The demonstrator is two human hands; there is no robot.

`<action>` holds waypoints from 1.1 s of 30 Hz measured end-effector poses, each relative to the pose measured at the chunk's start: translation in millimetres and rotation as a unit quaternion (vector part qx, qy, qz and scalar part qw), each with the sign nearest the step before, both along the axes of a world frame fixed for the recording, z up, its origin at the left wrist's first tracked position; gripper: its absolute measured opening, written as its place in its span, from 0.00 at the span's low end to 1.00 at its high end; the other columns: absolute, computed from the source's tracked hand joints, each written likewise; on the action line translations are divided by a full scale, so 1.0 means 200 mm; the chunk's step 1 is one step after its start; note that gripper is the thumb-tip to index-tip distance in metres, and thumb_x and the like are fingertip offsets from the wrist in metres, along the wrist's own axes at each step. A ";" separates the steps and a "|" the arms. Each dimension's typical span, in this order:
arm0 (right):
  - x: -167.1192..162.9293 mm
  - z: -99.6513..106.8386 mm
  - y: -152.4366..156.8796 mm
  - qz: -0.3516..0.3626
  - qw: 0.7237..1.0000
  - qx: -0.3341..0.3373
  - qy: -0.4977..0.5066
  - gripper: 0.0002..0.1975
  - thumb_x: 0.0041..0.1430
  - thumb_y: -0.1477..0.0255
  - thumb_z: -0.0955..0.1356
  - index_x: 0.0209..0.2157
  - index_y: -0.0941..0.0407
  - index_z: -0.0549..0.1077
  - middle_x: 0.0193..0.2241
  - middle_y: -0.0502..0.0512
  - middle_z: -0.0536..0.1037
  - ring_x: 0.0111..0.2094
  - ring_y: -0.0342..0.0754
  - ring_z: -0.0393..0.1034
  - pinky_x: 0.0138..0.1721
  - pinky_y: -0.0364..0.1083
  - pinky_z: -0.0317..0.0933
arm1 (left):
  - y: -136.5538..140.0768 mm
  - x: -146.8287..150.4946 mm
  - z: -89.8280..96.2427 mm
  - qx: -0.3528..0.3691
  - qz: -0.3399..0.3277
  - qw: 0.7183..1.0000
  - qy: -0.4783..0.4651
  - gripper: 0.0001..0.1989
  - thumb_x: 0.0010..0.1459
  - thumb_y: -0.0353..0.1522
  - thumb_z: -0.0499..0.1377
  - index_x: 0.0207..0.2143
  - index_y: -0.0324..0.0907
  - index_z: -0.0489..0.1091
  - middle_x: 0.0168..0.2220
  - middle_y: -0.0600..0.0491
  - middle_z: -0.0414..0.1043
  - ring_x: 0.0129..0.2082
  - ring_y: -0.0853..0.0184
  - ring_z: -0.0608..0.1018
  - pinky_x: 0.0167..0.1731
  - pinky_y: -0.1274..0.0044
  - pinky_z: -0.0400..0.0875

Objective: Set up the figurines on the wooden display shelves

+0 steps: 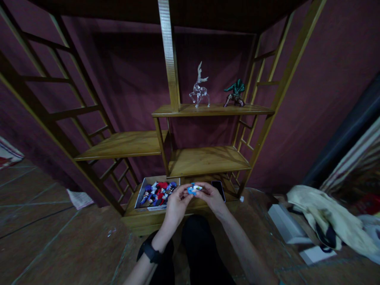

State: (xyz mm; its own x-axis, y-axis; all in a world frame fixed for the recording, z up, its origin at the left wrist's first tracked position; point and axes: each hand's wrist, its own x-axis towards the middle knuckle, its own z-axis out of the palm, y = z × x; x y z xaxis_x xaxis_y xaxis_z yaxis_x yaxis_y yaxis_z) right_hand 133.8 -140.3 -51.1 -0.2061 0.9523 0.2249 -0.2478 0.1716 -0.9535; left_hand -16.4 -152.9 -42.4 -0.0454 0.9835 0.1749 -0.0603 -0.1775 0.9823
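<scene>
Between both hands is a small blue and white figurine (194, 189), held above the lowest shelf. My left hand (179, 198) pinches its left side, with a dark watch on that wrist. On its right side, the fingers of my right hand (211, 196) are closed on it too. Just left of my hands, an open cardboard box (138, 201) holds several small red, white, blue and purple figurines (158, 193). Behind my right hand lies a dark-screened phone (219, 188), partly covered by the hand.
A wooden shelf unit (204, 160) stands against the dark red wall. Its upper shelf bears a clear deer figurine (200, 89) and a green-caped figure (236, 93). On the floor at right are a grey-white box (287, 225) and a pale cloth (329, 213). My knees are below.
</scene>
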 end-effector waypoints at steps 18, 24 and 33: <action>0.13 0.01 0.00 -0.069 0.997 -0.006 0.019 0.20 0.46 0.64 0.72 0.43 0.51 0.74 0.40 0.53 0.77 0.43 0.51 0.70 0.49 0.53 0.61 | 0.05 0.15 0.06 -0.226 -0.067 0.928 -0.288 0.10 0.44 0.26 0.67 0.32 0.37 0.74 0.32 0.51 0.76 0.28 0.73 0.77 0.31 0.82 0.73; 0.20 0.00 0.01 -0.085 0.996 0.026 0.000 0.21 0.47 0.65 0.72 0.46 0.50 0.73 0.42 0.53 0.76 0.44 0.51 0.70 0.50 0.52 0.60 | 0.07 0.24 0.10 -0.225 -0.074 0.929 -0.283 0.08 0.45 0.25 0.66 0.31 0.37 0.73 0.32 0.51 0.76 0.28 0.73 0.77 0.32 0.81 0.74; 0.31 0.01 0.04 -0.100 0.994 0.001 0.040 0.22 0.45 0.62 0.73 0.44 0.50 0.74 0.42 0.53 0.77 0.44 0.51 0.70 0.51 0.53 0.60 | 0.14 0.36 0.12 -0.202 -0.103 0.950 -0.215 0.12 0.43 0.28 0.68 0.34 0.37 0.75 0.34 0.50 0.77 0.30 0.72 0.77 0.33 0.81 0.73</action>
State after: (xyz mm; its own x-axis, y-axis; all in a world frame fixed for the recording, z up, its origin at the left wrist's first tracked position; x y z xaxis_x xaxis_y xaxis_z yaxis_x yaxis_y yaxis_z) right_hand 196.2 -133.3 -49.8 0.0071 0.9721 0.2344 -0.2843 0.2267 -0.9315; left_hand 54.7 -124.1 -17.5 0.1745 0.9619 -0.2103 -0.4641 0.2687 0.8440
